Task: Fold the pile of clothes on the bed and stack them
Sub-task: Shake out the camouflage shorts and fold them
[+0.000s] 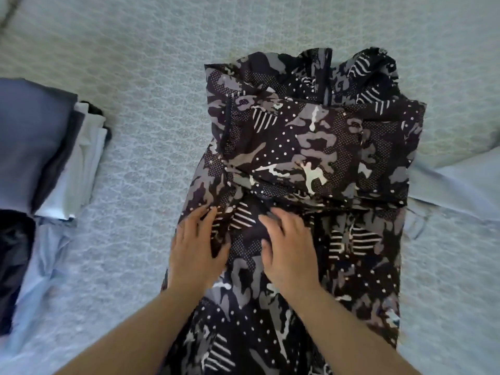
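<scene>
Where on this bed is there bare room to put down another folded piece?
Bare bedspread lies between the folded stack and the patterned jacket, and along the far side beyond both. The near left is crowded with loose pale-blue cloth; more cloth lies right of the jacket.

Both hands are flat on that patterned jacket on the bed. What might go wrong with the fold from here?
1. The camouflage jacket looks slippery and bunched near its collar; the folded-in sleeves may slide out when the left hand and right hand lift.
2. A pale blue garment lies partly under its right edge and could get dragged along.
3. The folded stack already looks uneven, so adding a bulky jacket might topple it.
</scene>
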